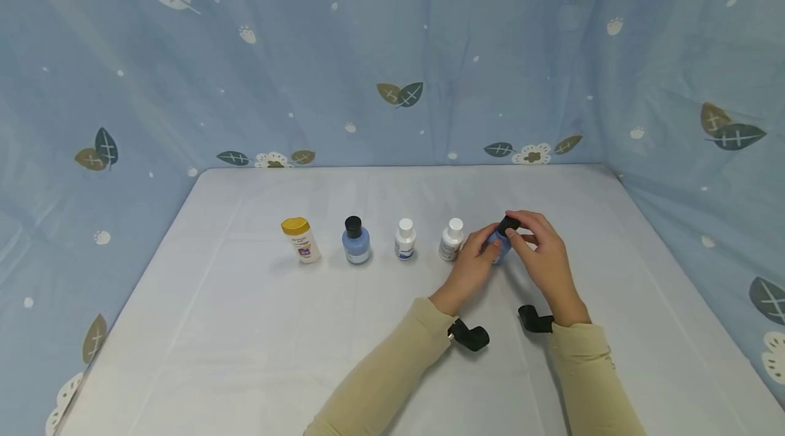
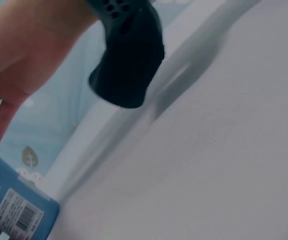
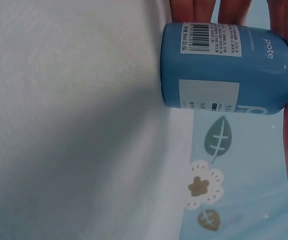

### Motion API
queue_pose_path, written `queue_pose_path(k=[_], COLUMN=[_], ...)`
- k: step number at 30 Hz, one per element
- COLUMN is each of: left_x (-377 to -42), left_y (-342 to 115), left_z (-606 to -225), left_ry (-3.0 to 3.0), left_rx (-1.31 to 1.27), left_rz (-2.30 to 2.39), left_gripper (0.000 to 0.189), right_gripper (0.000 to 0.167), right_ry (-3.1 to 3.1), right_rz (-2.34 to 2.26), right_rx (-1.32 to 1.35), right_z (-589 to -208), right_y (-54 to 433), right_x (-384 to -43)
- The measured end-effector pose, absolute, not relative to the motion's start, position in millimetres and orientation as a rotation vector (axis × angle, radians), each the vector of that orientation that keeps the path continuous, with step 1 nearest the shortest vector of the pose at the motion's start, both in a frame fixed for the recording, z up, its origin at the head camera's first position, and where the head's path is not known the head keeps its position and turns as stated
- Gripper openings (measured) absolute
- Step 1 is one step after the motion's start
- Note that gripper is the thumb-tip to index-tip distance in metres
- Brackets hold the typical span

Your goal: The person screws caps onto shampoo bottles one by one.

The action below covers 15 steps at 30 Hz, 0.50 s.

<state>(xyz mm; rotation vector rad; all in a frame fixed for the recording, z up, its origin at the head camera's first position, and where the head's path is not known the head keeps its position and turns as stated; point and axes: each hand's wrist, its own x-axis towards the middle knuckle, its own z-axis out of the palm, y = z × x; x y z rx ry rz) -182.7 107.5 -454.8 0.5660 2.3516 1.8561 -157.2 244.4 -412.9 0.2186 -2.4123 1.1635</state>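
Both hands are at a blue bottle [image 1: 503, 247] with a black cap [image 1: 507, 223], on the right side of the table. My left hand [image 1: 469, 271] holds the bottle's body from the left, thumb on the near side. My right hand [image 1: 544, 255] pinches the black cap between thumb and fingers. The bottle leans to the right in the head view. Printed labels and a barcode show on the blue body [image 3: 209, 70] in the right wrist view. Part of the same bottle [image 2: 18, 200] appears at the lower left of the left wrist view.
Left of the hands, in a row, stand a white bottle [image 1: 451, 241], another white bottle [image 1: 405, 241], a second blue bottle with black cap [image 1: 356, 244] and a white bottle with yellow lid [image 1: 302, 242]. A patterned blue curtain [image 1: 343, 48] hangs behind the white table [image 1: 245, 354].
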Motion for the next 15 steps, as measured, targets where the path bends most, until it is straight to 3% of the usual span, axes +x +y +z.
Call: queue_pose_path(k=[15], left_x=[-186.0], left_y=[100.4], left_z=[-451.2], left_ry=[2.333], left_rx=[0.608], left_rz=[1.837], left_gripper=[0.041], right_gripper=[0.033], right_ry=[-2.397], right_rz=[1.169], right_rx=[0.361], right_z=[-387.3], right_y=[228.8], right_x=[-141.4])
